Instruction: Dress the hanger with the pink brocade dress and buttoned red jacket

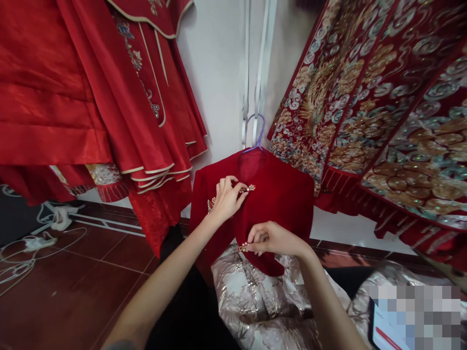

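Note:
A short dark red velvet jacket [288, 194] hangs in front of me on a purple hanger [261, 127]. My left hand [226, 199] is at its upper chest, thumb and forefinger closed on a jewelled clasp [251, 187] with pearl-like beads. Lower down, near the hem, my right hand [273, 238] pinches a second beaded clasp [243, 247] at the jacket's front edge. Partly behind my left hand, a beaded ornament [210, 205] shows on the jacket. My fingers cover part of both clasps.
Red gowns [134, 97] hang at the left, and a heavily embroidered garment [350, 112] at the right. Silvery brocade [255, 296] lies below the jacket. A phone [386, 325], partly pixelated, is at lower right. White cables [22, 262] cross the tiled floor by a metal rack [109, 224].

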`<act>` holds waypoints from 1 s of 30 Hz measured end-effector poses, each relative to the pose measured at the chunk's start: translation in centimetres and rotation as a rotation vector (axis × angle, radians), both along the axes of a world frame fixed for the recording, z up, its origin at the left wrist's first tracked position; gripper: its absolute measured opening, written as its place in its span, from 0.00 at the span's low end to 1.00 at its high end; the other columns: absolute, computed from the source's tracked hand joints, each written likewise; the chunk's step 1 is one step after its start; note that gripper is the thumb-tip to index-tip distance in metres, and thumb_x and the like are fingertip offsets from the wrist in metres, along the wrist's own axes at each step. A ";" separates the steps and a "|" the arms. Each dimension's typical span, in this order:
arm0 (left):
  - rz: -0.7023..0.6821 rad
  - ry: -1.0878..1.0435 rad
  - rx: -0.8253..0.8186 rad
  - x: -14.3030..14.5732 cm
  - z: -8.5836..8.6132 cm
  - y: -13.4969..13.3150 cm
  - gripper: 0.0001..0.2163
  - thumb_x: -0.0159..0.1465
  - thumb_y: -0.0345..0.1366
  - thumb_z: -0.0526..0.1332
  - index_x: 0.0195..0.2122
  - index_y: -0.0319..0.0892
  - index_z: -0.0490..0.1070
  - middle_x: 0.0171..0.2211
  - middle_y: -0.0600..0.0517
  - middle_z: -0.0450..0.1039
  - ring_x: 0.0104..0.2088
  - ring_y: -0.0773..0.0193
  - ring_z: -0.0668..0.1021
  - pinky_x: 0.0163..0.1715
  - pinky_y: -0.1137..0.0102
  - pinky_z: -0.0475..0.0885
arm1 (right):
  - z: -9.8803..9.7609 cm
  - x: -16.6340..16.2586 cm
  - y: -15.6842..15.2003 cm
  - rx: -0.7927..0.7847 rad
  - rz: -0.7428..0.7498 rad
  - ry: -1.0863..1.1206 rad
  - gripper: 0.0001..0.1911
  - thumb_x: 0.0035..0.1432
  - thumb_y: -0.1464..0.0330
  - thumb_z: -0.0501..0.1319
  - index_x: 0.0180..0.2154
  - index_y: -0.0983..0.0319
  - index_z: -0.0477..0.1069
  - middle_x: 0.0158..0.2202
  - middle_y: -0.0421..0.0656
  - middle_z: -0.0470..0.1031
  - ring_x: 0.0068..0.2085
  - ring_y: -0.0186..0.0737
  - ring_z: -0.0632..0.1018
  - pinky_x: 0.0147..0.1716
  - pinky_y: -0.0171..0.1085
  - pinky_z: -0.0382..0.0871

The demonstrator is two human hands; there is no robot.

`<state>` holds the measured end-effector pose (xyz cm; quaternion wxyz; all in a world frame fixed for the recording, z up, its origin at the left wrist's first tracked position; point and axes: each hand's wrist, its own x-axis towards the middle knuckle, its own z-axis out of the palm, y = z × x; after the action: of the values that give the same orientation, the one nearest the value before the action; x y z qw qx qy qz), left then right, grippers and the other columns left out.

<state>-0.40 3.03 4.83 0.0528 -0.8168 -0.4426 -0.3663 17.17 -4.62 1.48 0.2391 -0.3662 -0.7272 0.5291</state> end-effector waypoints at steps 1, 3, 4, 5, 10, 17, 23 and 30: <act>-0.024 0.046 0.000 0.0 0.4 0.4 0.11 0.64 0.41 0.55 0.42 0.45 0.72 0.47 0.46 0.63 0.48 0.54 0.64 0.48 0.58 0.59 | 0.3 0.2 -0.1 -0.006 -0.003 0.002 0.15 0.49 0.59 0.67 0.32 0.64 0.71 0.26 0.41 0.77 0.27 0.34 0.77 0.28 0.33 0.71; -0.084 0.120 0.016 -0.2 1.2 0.8 0.09 0.63 0.40 0.56 0.40 0.44 0.72 0.47 0.46 0.65 0.48 0.55 0.65 0.50 0.57 0.57 | 1.0 0.6 -0.4 -0.017 0.002 0.022 0.15 0.51 0.60 0.65 0.35 0.64 0.70 0.27 0.41 0.76 0.27 0.33 0.77 0.29 0.34 0.71; -0.121 0.154 0.029 -0.3 1.6 1.0 0.08 0.63 0.40 0.56 0.39 0.44 0.71 0.46 0.47 0.66 0.48 0.55 0.65 0.52 0.56 0.55 | 1.4 1.0 -0.6 -0.015 0.005 0.040 0.15 0.52 0.60 0.65 0.38 0.63 0.70 0.28 0.40 0.76 0.28 0.33 0.77 0.31 0.34 0.72; -0.163 0.189 0.038 -0.3 2.0 1.1 0.08 0.63 0.39 0.56 0.38 0.44 0.71 0.45 0.47 0.68 0.48 0.56 0.66 0.54 0.55 0.52 | 1.8 1.3 -0.9 -0.006 0.008 0.060 0.16 0.53 0.61 0.64 0.41 0.62 0.69 0.30 0.40 0.76 0.30 0.33 0.77 0.33 0.35 0.72; -0.279 0.367 0.046 -0.2 3.1 1.9 0.08 0.64 0.34 0.51 0.37 0.43 0.70 0.32 0.51 0.71 0.40 0.62 0.71 0.59 0.49 0.43 | 3.4 4.0 -1.9 0.032 -0.013 0.061 0.18 0.55 0.61 0.62 0.47 0.59 0.67 0.38 0.42 0.76 0.37 0.34 0.77 0.41 0.38 0.72; -0.207 0.528 0.327 0.1 2.4 2.6 0.09 0.65 0.31 0.49 0.35 0.42 0.69 0.29 0.52 0.71 0.35 0.63 0.72 0.61 0.48 0.44 | 2.1 5.6 -1.0 0.156 -0.196 0.039 0.18 0.55 0.59 0.62 0.46 0.59 0.68 0.45 0.45 0.73 0.47 0.40 0.74 0.50 0.43 0.69; -0.184 0.554 0.300 0.2 2.6 2.5 0.11 0.67 0.34 0.46 0.37 0.40 0.68 0.29 0.52 0.72 0.34 0.63 0.73 0.58 0.53 0.51 | 2.9 -0.1 2.1 0.517 -0.590 0.469 0.17 0.57 0.57 0.60 0.46 0.58 0.66 0.51 0.45 0.70 0.55 0.40 0.70 0.59 0.45 0.60; -0.089 0.735 0.230 0.0 3.6 3.0 0.13 0.65 0.35 0.49 0.42 0.33 0.68 0.36 0.41 0.73 0.36 0.55 0.74 0.44 0.59 0.61 | 3.7 -6.0 6.5 0.456 -0.672 0.227 0.45 0.56 0.45 0.52 0.64 0.66 0.45 0.67 0.57 0.44 0.67 0.51 0.44 0.63 0.52 0.43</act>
<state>-0.39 6.00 8.44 0.2833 -0.9007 -0.3144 -0.0982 11.14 1.88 5.22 0.5520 -0.4600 -0.6348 0.2841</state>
